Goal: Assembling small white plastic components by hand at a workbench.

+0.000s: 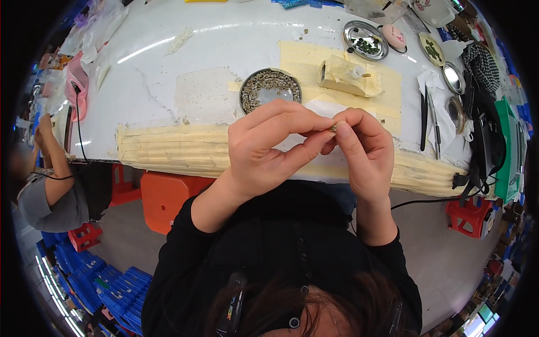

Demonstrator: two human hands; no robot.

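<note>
Black long sleeves, pushed up; bare hands.

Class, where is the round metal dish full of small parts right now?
Head view, centre: the round metal dish sits on the white table, just beyond the left hand.

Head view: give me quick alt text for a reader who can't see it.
Both hands, left hand and right hand, pinch a tiny metal part between their fingers above a white table, near a round metal dish of small parts.

2 hands pinching 1 small metal part; 4 round metal dishes; 2 red plastic stools; 1 orange stool.
</note>
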